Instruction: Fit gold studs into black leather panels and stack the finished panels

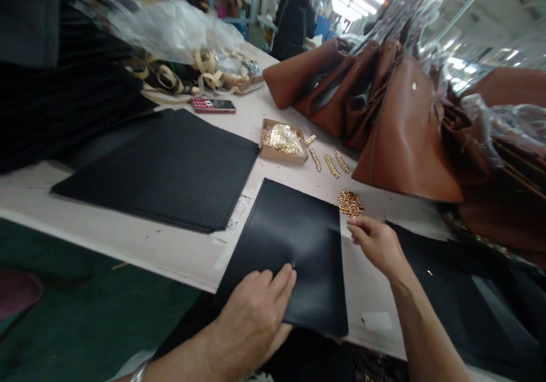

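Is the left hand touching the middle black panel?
Touching. The head view shows the left hand with its fingers lying on the middle black panel.

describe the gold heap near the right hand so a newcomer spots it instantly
On the pale table, find the smooth black panel under the left hand. At its far right corner, just beyond the right hand, lies a loose heap of small gold pieces. Unlike the neat gold strips or the filled cardboard box nearby, it is a jumbled mound directly on the table.
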Available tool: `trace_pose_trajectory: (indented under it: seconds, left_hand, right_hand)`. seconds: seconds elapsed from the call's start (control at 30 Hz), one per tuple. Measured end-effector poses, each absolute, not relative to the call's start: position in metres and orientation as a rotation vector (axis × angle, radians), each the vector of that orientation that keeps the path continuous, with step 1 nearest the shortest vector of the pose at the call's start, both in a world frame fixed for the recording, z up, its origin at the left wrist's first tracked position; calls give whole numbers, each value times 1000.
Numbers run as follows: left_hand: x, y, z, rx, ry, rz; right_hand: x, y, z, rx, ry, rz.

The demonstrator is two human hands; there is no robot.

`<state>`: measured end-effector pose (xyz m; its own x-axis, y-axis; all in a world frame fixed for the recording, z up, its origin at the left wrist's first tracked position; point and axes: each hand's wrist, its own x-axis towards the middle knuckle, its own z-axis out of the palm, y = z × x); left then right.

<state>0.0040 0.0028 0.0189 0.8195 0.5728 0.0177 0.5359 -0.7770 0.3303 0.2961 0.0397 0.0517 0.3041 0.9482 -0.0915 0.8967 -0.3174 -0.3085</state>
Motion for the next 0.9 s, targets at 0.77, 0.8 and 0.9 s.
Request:
trace_pose_trajectory:
  seconds: [0.77,0.8,0.9]
  left_hand:
    - [-1,7,10,2751,732,341]
    - [-2,7,10,2753,724,346]
    - [-2,7,9,2759,710,373]
  right_hand:
    - [190,25,58,-2018,-1942,1033]
    - [189,28,59,-2047,-1934,1053]
    - [189,37,61,-2129,-1910,1105]
